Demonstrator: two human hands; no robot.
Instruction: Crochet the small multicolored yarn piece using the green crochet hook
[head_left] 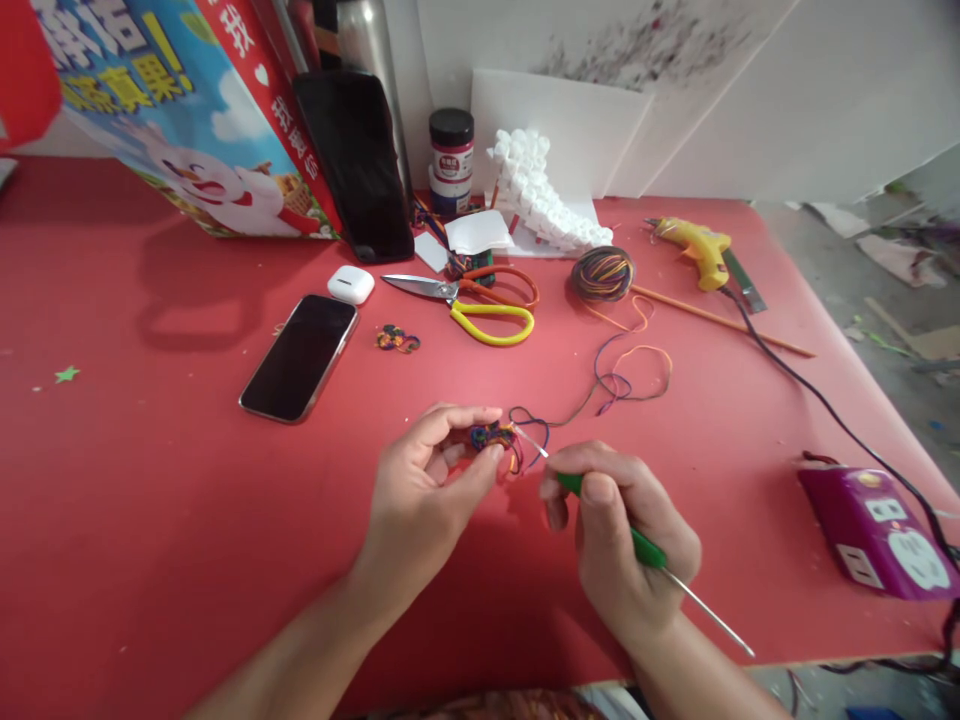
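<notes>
Between the thumb and fingers of my left hand point(427, 490) is a small multicoloured crochet piece point(489, 436). My right hand point(626, 530) grips a crochet hook point(646, 549) by its green handle, its bare metal rear end pointing down to the right. The hook's thin front tip reaches the right edge of the crochet piece; whether it passes through a loop is too small to tell. Dark and orange yarn point(574, 412) trails from the piece in loose loops toward a variegated yarn ball point(603, 274) farther back.
Scissors point(459, 302), a small crocheted scrap point(397, 339), a phone point(300, 358) and a white earbud case point(351, 285) lie beyond my hands. A yellow glue gun point(694, 250) lies back right, its cord running to a purple power box point(877, 530). A printed box point(202, 120) stands back left.
</notes>
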